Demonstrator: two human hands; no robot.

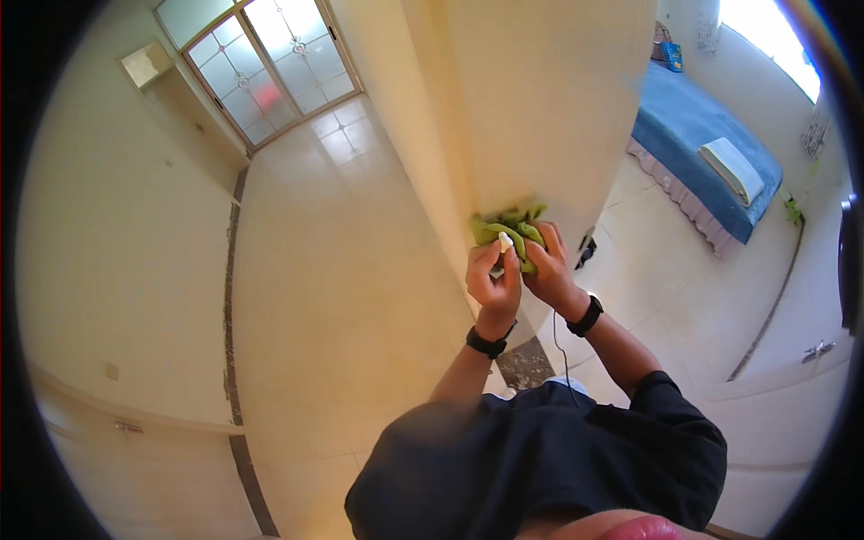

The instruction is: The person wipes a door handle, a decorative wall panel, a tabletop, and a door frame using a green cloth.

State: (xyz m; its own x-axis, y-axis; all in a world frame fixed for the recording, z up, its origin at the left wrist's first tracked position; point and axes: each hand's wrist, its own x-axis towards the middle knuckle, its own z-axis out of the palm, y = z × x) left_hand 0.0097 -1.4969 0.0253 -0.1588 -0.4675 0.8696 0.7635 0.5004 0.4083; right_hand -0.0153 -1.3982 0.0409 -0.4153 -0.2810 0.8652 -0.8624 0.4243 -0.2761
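My left hand (491, 281) is closed in a pinch, with a small white piece (505, 241) showing at its fingertips. What this piece is cannot be made out. Beside it, my right hand (549, 263) grips a crumpled green cloth (491, 231), which bunches up between and above both hands. The cloth is in front of the end of a cream wall (540, 117); whether it touches the wall is unclear. Both wrists carry black bands, and a thin dark cord (560, 342) hangs near the right one.
To the left runs a tiled hallway floor (297, 297) toward frosted glass doors (270, 67). On the right, a room holds a bed with a blue cover (702, 126) and a folded white cloth (731, 169). A dark stone threshold (526, 364) lies below my hands. A door handle (819, 349) is at far right.
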